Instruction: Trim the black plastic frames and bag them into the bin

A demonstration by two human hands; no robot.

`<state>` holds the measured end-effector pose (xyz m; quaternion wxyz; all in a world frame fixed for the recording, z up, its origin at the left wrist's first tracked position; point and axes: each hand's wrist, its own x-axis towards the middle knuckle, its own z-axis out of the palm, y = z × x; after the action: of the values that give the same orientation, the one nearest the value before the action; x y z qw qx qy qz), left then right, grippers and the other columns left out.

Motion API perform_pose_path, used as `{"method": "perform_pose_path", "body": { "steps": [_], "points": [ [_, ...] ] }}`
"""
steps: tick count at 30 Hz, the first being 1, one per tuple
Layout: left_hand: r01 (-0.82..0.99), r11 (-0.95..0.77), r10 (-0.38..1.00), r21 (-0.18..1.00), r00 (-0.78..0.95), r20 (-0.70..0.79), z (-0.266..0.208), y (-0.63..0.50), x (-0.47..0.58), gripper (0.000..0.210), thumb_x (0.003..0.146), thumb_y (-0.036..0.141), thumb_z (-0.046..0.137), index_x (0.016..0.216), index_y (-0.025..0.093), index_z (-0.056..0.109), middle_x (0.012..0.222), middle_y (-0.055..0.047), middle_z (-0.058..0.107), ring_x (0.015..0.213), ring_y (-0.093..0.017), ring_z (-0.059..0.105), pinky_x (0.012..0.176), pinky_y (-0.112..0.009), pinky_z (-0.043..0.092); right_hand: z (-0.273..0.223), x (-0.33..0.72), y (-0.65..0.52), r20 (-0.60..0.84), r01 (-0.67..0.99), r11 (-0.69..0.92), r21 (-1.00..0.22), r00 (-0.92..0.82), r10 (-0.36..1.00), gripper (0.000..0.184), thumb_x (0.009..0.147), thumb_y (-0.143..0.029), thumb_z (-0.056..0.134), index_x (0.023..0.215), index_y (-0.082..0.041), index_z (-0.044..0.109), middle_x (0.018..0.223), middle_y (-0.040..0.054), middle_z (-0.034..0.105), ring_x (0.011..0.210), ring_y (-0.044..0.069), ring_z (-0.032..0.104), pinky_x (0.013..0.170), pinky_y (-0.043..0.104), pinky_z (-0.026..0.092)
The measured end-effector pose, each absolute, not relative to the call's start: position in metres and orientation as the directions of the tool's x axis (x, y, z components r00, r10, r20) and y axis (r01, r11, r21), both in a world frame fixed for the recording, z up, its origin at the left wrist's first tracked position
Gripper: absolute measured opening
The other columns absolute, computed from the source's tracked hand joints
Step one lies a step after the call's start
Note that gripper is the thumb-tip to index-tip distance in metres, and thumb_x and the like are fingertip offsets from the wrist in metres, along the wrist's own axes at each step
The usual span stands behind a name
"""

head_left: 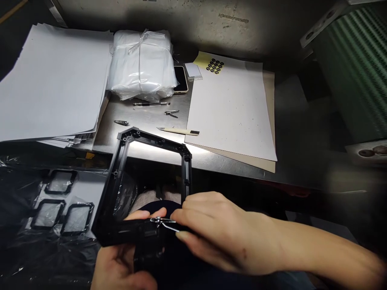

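Bench: bare metal surface (146, 118), with a worn metal panel (193, 20) rising at the far side; a green ribbed object (359, 72) stands at far right.
Far left: stack of white paper (57, 80), edges uneven.
Far middle: plastic-wrapped bundle (140, 64), tied crosswise; a phone (180, 80) shows partly from behind its right side.
Right of middle: white sheet (229, 108) over tan board (269, 121); yellow label sheet (203, 60) with round black stickers (215, 66) at its far left corner.
Loose tools: black pen (151, 104), small silver clipper (171, 113) and craft knife (178, 131), lying apart from one another between bundle and white sheet; small dark piece (121, 122) further left.
Near left: three small black frames (78, 218) in clear wrapping, by black plastic sheeting (30, 257).
Work piece: large black frame (109, 193), held tilted in front of the bench, at near middle.
Left hand: (116, 266) closed around the frame's near bar, fingertips showing over its inner edge.
Right hand: (222, 229) thumb and fingers pinching a silver hand clipper (169, 223), its head at the near bar; exact contact cannot be told.
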<state>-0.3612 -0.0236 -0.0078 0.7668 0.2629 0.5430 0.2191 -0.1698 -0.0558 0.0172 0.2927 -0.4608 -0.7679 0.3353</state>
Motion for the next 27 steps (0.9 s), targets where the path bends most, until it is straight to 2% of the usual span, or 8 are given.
{"method": "perform_pose_path", "body": {
  "steps": [2, 5, 10, 18, 23, 25, 27],
  "points": [
    [-0.049, 0.796, 0.587, 0.604, 0.310, -0.748, -0.006, -0.023, -0.359, 0.064, 0.017, 0.016, 0.082, 0.078, 0.025, 0.065, 0.063, 0.005, 0.070, 0.065, -0.019, 0.065, 0.057, -0.017, 0.052, 0.015, -0.168, -0.056, 0.124, 0.430, 0.258, -0.865, -0.314, 0.941, 0.012, 0.080, -0.011, 0.042, 0.084, -0.006, 0.052, 0.057, -0.0018, 0.044, 0.051, 0.007, 0.039, 0.049, 0.017, 0.037],
    [-0.080, 0.797, 0.595, 0.599, 0.276, -0.755, -0.002, -0.022, -0.356, 0.061, 0.016, 0.009, 0.081, 0.073, 0.025, 0.066, 0.062, 0.006, 0.070, 0.062, -0.019, 0.065, 0.057, -0.016, 0.052, 0.013, -0.166, -0.057, 0.131, 0.456, 0.217, -0.863, -0.214, 0.968, 0.012, 0.079, -0.015, 0.046, 0.087, -0.008, 0.051, 0.057, -0.0032, 0.042, 0.050, 0.007, 0.037, 0.047, 0.017, 0.036],
    [-0.223, 0.764, 0.645, 0.605, 0.223, -0.731, 0.001, -0.024, -0.350, 0.070, 0.016, 0.010, 0.082, 0.081, 0.030, 0.066, 0.072, 0.008, 0.071, 0.074, -0.018, 0.065, 0.062, -0.013, 0.052, 0.012, -0.170, -0.056, 0.220, 0.538, 0.376, -0.755, -0.332, 0.917, 0.014, 0.077, -0.015, 0.048, 0.089, -0.007, 0.051, 0.062, 0.0008, 0.049, 0.059, 0.010, 0.044, 0.059, 0.019, 0.041],
    [-0.140, 0.702, 0.698, 0.698, 0.327, -0.637, -0.001, -0.022, -0.352, 0.058, 0.025, 0.020, 0.082, 0.081, 0.024, 0.068, 0.085, -0.001, 0.071, 0.087, -0.024, 0.062, 0.074, -0.021, 0.050, 0.012, -0.175, -0.055, 0.250, 0.639, 0.423, -0.643, -0.347, 0.904, 0.017, 0.081, -0.019, 0.042, 0.083, -0.007, 0.054, 0.058, 0.0002, 0.046, 0.055, 0.011, 0.042, 0.059, 0.021, 0.042],
    [-0.099, 0.715, 0.682, 0.692, 0.313, -0.660, -0.005, -0.021, -0.355, 0.062, 0.021, 0.023, 0.081, 0.081, 0.030, 0.067, 0.082, 0.005, 0.072, 0.089, -0.022, 0.061, 0.075, -0.018, 0.050, 0.009, -0.176, -0.052, 0.257, 0.640, 0.440, -0.629, -0.363, 0.896, 0.022, 0.082, -0.015, 0.037, 0.077, -0.006, 0.057, 0.057, 0.0012, 0.047, 0.051, 0.011, 0.037, 0.054, 0.022, 0.040],
    [-0.054, 0.715, 0.672, 0.697, 0.327, -0.664, -0.007, -0.020, -0.356, 0.063, 0.021, 0.027, 0.080, 0.083, 0.027, 0.067, 0.079, 0.004, 0.072, 0.092, -0.023, 0.060, 0.080, -0.021, 0.048, 0.010, -0.177, -0.051, 0.274, 0.624, 0.450, -0.639, -0.362, 0.891, 0.023, 0.082, -0.013, 0.036, 0.075, -0.005, 0.057, 0.057, 0.0021, 0.048, 0.051, 0.011, 0.037, 0.052, 0.023, 0.039],
    [-0.018, 0.715, 0.656, 0.699, 0.362, -0.662, -0.008, -0.019, -0.357, 0.065, 0.023, 0.026, 0.081, 0.086, 0.022, 0.066, 0.079, 0.001, 0.072, 0.093, -0.027, 0.058, 0.083, -0.027, 0.048, 0.011, -0.176, -0.051, 0.293, 0.551, 0.444, -0.706, -0.343, 0.892, 0.020, 0.080, -0.011, 0.039, 0.078, -0.003, 0.057, 0.057, 0.0021, 0.048, 0.051, 0.010, 0.039, 0.051, 0.022, 0.039]
  ]
}}
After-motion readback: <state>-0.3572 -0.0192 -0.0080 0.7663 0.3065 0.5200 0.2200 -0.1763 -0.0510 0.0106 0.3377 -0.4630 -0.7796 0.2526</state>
